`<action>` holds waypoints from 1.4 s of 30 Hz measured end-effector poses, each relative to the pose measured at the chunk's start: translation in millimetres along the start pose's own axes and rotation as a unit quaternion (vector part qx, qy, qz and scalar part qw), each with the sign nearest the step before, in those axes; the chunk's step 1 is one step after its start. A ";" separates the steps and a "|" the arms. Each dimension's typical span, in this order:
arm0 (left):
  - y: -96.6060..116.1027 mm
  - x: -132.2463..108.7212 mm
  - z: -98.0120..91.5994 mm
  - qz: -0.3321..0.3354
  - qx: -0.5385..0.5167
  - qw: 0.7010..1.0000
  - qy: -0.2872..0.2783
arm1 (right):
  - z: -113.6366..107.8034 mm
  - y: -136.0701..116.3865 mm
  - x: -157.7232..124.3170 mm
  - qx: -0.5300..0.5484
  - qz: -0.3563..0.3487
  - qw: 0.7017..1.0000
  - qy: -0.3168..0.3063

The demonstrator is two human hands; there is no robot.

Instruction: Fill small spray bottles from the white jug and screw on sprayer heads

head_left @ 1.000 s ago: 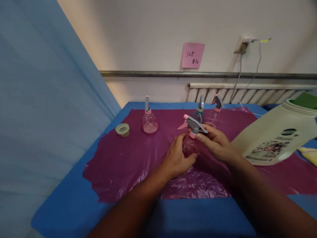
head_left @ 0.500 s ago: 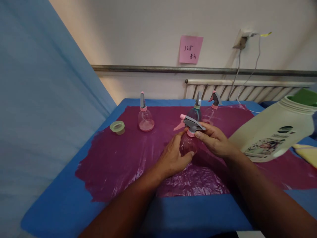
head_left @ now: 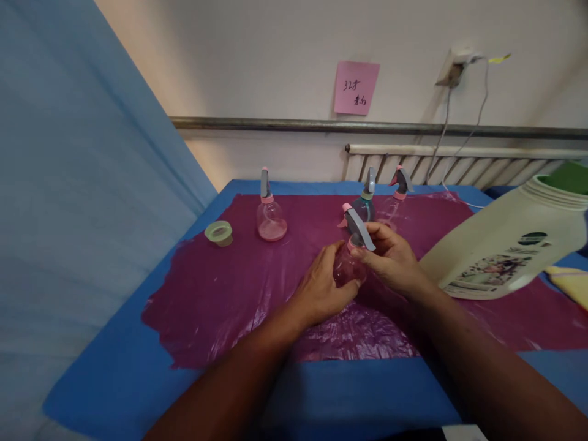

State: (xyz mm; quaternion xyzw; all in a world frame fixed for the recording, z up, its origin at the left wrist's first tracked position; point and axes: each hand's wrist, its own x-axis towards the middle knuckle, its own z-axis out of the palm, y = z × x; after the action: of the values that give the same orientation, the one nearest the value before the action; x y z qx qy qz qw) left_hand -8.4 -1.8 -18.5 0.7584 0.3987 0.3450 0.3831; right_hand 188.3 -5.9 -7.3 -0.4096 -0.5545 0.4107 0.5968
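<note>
My left hand [head_left: 320,286] wraps the round clear body of a small spray bottle [head_left: 348,267] standing on the purple plastic sheet [head_left: 220,294]. My right hand [head_left: 390,260] pinches the bottle's pink collar just under its grey and pink trigger head [head_left: 356,225]. Both hands are closed on this bottle, which stands about upright in the middle of the table.
Behind stand a spray bottle with pink liquid [head_left: 270,211], a bluish spray bottle [head_left: 366,201] and a clear one [head_left: 397,193]. A green cap [head_left: 218,233] lies at the left. A big white jug [head_left: 509,242] tilts at the right, beside a yellow cloth [head_left: 569,283]. Blue curtain [head_left: 68,202] hangs left.
The trigger head has turned under my right hand: its nozzle now points away instead of to the left. The bottle and my left hand have stayed in place.
</note>
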 end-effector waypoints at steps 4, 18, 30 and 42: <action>-0.7 -0.4 1.4 0.002 0.009 1.000 0.015 | 9.2 4.7 1.4 -0.032 -0.004 0.999 0.031; -13.3 0.7 0.9 0.136 -0.021 0.990 0.034 | 21.7 14.2 4.0 -0.004 -0.001 0.997 0.071; -26.7 2.1 4.4 0.139 -0.050 0.989 0.026 | 17.8 10.8 -14.8 0.047 -0.059 0.995 0.059; -22.0 1.8 5.0 0.137 -0.039 0.990 0.024 | 13.7 17.3 -5.2 0.037 -0.069 0.994 0.073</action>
State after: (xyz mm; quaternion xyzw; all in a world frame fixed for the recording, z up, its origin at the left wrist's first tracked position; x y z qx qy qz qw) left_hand -11.0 6.7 -39.3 0.7818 0.2863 0.4276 0.3520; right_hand 173.7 -4.7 -24.6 -0.3765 -0.5209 0.3575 0.6776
